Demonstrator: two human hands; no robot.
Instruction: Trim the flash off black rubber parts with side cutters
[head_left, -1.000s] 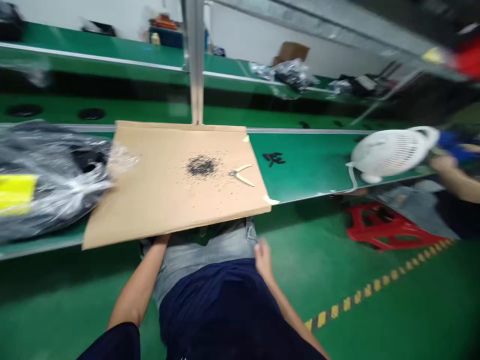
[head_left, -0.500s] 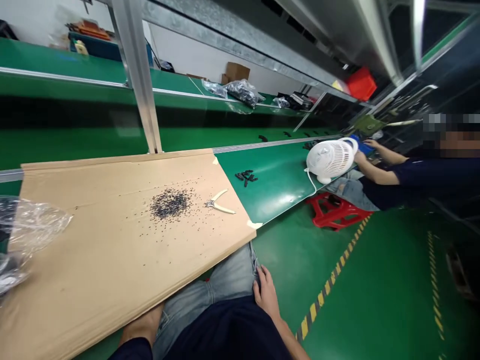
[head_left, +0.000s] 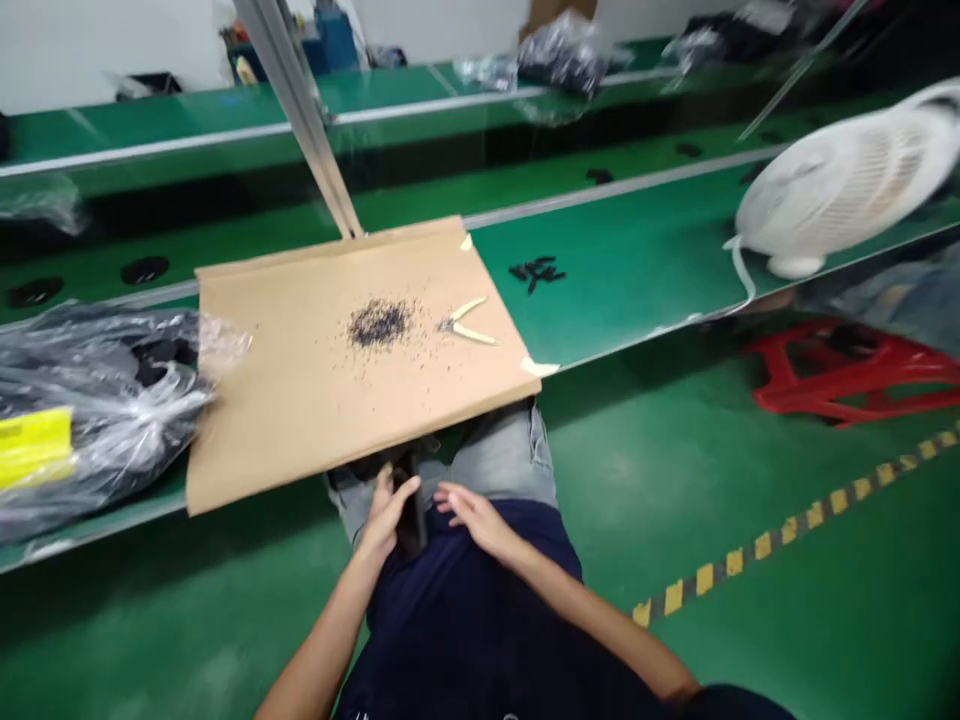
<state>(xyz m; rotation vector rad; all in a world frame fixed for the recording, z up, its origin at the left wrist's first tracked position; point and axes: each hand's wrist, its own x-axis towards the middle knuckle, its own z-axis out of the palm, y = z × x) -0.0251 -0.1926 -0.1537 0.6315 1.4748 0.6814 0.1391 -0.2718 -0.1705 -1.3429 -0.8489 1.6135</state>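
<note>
Over my lap, my left hand is closed around a dark, flat, phone-like object, most likely a smartphone. Just to its right, my right hand is held with fingers extended and nothing in it. In front of both hands lies a brown cardboard sheet on the bench. A heap of tiny black pieces is scattered on it. Beside the heap rest cutting pliers with cream handles, their jaws toward the pieces.
Several black parts lie on the green bench right of the cardboard. A plastic bag of dark items sits at left. A white fan stands at right, above a red stool. A metal post rises behind the cardboard.
The view has swung left and down. My left hand has come out from below the cardboard's edge with the phone. My right hand has moved from my thigh toward it.
</note>
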